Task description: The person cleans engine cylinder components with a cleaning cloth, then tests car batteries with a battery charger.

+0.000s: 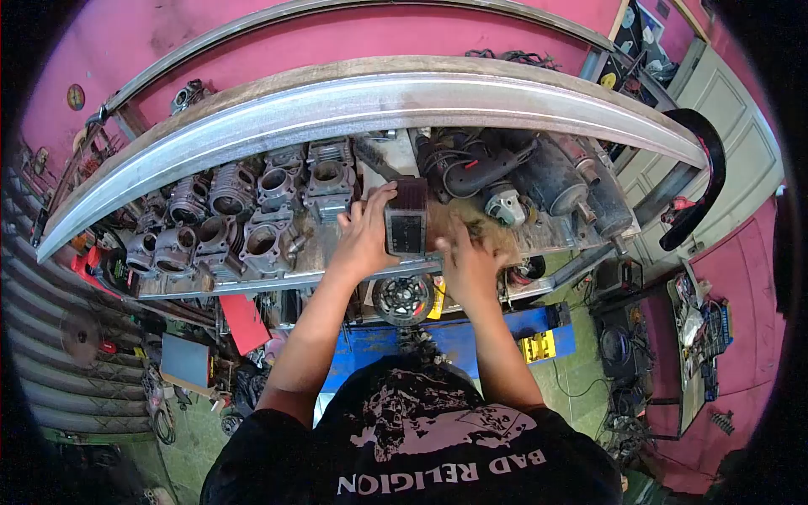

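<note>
A small dark rectangular box [406, 233] stands at the front middle of the workbench, its near face marked with fine light print too small to read. My left hand [364, 240] is against the left side of the box, its fingers curled along the upper edge and the thumb hidden. To the right of the box, my right hand [468, 263] has its fingers spread, with nothing seen in them. Just beyond that hand lies a tan, fibrous-looking piece [471, 225], which the fingertips may touch. A black-handled brush [374, 160] lies behind the box.
Several engine cylinders [271, 238] crowd the bench's left side. A corded power tool [488, 172] and dark canisters [551, 181] lie on the right. A metal beam [379, 101] arches across the bench. Below the front edge are a round wheel-like part [403, 299] and a blue surface [505, 332].
</note>
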Motion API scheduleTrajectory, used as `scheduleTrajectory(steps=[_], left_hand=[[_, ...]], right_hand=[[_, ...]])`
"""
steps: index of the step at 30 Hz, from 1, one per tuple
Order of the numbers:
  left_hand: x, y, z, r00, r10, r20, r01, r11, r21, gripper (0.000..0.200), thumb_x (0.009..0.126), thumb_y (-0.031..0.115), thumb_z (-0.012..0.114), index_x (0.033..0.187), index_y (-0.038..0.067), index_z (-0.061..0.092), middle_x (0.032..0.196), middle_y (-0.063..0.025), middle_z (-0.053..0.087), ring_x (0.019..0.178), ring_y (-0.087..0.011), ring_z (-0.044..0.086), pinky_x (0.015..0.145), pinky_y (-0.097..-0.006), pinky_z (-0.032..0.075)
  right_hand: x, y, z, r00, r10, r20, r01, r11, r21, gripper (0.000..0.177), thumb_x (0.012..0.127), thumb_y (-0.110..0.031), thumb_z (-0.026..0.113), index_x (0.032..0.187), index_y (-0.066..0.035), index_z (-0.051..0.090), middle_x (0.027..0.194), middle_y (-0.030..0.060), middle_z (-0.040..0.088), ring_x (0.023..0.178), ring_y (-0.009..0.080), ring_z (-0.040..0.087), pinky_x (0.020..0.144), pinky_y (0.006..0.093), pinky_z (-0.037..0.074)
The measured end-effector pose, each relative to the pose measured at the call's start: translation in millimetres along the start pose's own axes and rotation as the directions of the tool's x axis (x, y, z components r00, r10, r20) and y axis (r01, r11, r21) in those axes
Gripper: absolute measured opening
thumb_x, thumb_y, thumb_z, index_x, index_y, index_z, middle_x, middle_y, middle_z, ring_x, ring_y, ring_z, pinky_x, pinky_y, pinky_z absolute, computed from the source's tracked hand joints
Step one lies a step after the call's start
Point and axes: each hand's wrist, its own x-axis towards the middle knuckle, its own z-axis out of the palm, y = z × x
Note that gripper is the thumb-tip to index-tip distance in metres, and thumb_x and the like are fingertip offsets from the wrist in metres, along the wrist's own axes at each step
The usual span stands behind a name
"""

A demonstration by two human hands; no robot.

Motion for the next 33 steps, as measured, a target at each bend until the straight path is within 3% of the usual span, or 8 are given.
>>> scheduleTrajectory(steps=[2,5,16,18,23,26,30,33], left_hand=[[-6,-1,1,1.000,0.009,0.013,-0.009,1.000,0.015,0.123,0.050,0.019,0.098,0.154,0.012,0.033,0.164,-0.0018,0.037,0.134,-0.0359,0.044,0.101,-0.0553,0.035],[-15,-5,2,0.999,0.028,0.025,-0.029,0.998,0.054,0.124,0.053,0.026,0.098,0.156,0.012,0.031,0.165,-0.0019,0.036,0.134,-0.0355,0.044,0.101,-0.0551,0.035],[-38,-11,11,0.999,0.032,0.014,-0.031,0.998,-0.055,0.129,0.068,0.042,0.092,0.167,0.016,0.013,0.167,-0.0092,0.034,0.138,-0.0387,0.041,0.113,-0.0596,0.026],[-47,-12,17,0.998,-0.057,0.038,0.064,0.973,-0.223,0.115,0.073,0.039,0.089,0.165,0.015,0.024,0.163,-0.0106,0.039,0.138,-0.0392,0.041,0.113,-0.0601,0.026],[-57,-30,20,0.965,-0.230,-0.124,0.197,0.953,-0.230,0.068,0.090,0.048,0.071,0.145,0.012,0.056,0.142,-0.0153,0.058,0.130,-0.0380,0.046,0.111,-0.0636,0.026],[-40,-37,8,0.943,-0.256,0.214,0.315,0.894,-0.319,0.063,0.102,0.058,0.052,0.135,0.006,0.066,0.125,-0.0209,0.068,0.122,-0.0399,0.053,0.115,-0.0504,0.032],[-32,-46,34,0.927,-0.301,0.222,0.374,0.745,-0.553,0.067,0.105,0.059,0.049,0.130,0.000,0.067,0.127,-0.0202,0.071,0.125,-0.0378,0.057,0.110,-0.0475,0.041],[-42,-23,1,0.927,-0.190,0.322,0.345,0.767,-0.541,0.065,0.105,0.056,0.051,0.129,-0.002,0.067,0.119,-0.0192,0.073,0.114,-0.0324,0.065,0.103,-0.0440,0.047]], right_hand=[[-1,-2,7,0.940,0.026,0.341,-0.175,0.892,0.416,0.095,0.102,-0.076,0.028,0.166,-0.008,0.014,0.162,0.0255,0.039,0.152,0.0459,0.031,0.121,0.0615,0.017],[19,4,26,0.834,-0.095,0.544,-0.374,0.627,0.683,0.100,0.100,-0.080,0.023,0.167,-0.006,0.012,0.162,0.0264,0.038,0.155,0.0393,0.030,0.125,0.0457,0.021],[31,-17,41,0.934,-0.022,0.355,-0.277,0.583,0.764,0.091,0.103,-0.070,0.041,0.164,-0.004,0.023,0.155,0.0273,0.048,0.141,0.0367,0.050,0.116,0.0399,0.038],[23,-33,6,0.877,0.015,0.480,-0.458,0.328,0.826,0.077,0.105,-0.050,0.056,0.161,-0.002,0.033,0.158,0.0166,0.046,0.142,0.0262,0.045,0.116,0.0366,0.036],[20,-12,15,0.860,-0.148,0.488,-0.430,0.304,0.850,0.078,0.099,-0.030,0.071,0.161,-0.001,0.033,0.150,0.0146,0.054,0.132,0.0218,0.053,0.110,0.0338,0.043],[10,-6,21,0.877,-0.167,0.451,-0.390,0.303,0.870,0.083,0.095,-0.025,0.076,0.161,0.000,0.033,0.147,0.0158,0.056,0.130,0.0214,0.054,0.110,0.0338,0.043],[-5,5,26,0.918,-0.214,0.335,-0.146,0.602,0.785,0.110,0.081,-0.037,0.088,0.163,0.000,0.025,0.142,0.0246,0.059,0.130,0.0282,0.056,0.114,0.0359,0.041],[-20,5,27,0.903,-0.245,0.352,-0.147,0.594,0.791,0.118,0.075,-0.037,0.092,0.164,0.000,0.025,0.146,0.0245,0.056,0.135,0.0286,0.052,0.117,0.0366,0.037]])
